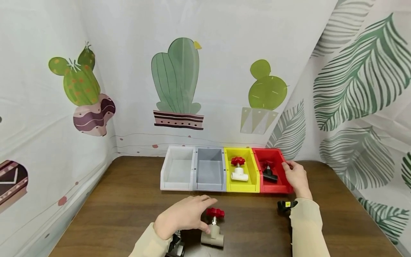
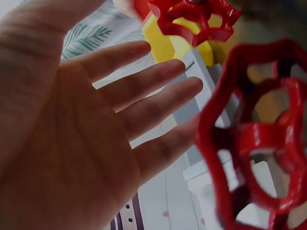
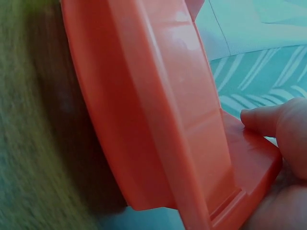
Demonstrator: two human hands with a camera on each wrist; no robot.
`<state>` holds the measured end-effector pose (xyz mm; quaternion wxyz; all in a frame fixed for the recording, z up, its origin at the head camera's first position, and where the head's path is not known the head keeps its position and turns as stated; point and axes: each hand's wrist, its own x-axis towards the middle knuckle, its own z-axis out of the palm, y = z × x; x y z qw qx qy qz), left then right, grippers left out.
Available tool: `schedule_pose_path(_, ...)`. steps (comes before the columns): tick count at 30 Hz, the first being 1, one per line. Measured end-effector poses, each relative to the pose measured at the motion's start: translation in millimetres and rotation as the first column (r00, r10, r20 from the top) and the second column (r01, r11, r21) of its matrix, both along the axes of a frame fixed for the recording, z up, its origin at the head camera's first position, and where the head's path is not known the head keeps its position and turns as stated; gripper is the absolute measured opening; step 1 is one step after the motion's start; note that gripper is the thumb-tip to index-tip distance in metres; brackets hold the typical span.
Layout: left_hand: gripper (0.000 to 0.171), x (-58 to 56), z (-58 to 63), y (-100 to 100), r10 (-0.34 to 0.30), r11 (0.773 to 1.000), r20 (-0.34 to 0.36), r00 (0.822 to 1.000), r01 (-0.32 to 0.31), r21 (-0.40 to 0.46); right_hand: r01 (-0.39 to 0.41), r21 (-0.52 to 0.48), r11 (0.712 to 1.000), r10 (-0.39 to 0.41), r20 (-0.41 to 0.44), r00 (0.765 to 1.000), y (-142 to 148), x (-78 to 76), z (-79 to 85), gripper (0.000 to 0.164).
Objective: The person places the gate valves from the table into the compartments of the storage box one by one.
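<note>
My left hand [image 1: 187, 216] hovers with fingers spread beside a beige valve [image 1: 213, 235] with a red handwheel, which stands on the table. In the left wrist view the palm [image 2: 91, 124] holds nothing. A large red handwheel [image 2: 259, 132] shows close to its fingertips, and another red handwheel [image 2: 196, 19] is above. At the far right my right hand [image 1: 296, 176] grips the outer side rim of the red bin [image 1: 284, 189]. The right wrist view shows its fingertip [image 3: 261, 120] on the red edge. Inside that bin lies a black valve [image 1: 269, 175] with a red handwheel.
Left of the red bin, in one row, stand a yellow bin [image 1: 255, 167] holding a white valve [image 1: 239, 173], a grey bin [image 1: 210, 187] and a white bin [image 1: 176, 185]. The brown table [image 1: 128, 200] meets a printed curtain [image 1: 221, 89] at the back.
</note>
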<state>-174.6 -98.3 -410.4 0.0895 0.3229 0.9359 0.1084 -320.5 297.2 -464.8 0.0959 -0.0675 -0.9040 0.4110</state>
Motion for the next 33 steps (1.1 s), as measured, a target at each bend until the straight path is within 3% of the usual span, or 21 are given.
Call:
schedule_pose_path(7, 0.09, 6.0, -8.2, 3, -0.023, 0.999, -0.008, 1.0, 0.023, -0.031, -0.003, 0.007, 1.0, 0.003, -0.008, 1.0, -1, -1.8, -0.2, 0.045)
schedule_pose_path(15, 0.097, 7.9, -16.4, 4, -0.007, 1.0, 0.07, 0.998, 0.008, -0.017, -0.011, 0.016, 1.0, 0.011, -0.014, 1.0, -3, -1.7, 0.8, 0.045)
schedule_pose_path(24, 0.093, 12.1, -10.8, 11, 0.02, 0.998, 0.109, 0.994, -0.012, -0.066, -0.022, 0.007, 1.0, 0.022, -0.006, 1.0, 1, -1.4, 0.8, 0.045)
schedule_pose_path(33, 0.096, 24.3, -12.4, 27, 0.092, 0.99, 0.067, 0.994, -0.084, -0.114, -0.013, 0.015, 1.0, 0.013, -0.015, 1.0, 2, -1.9, -1.9, 0.046)
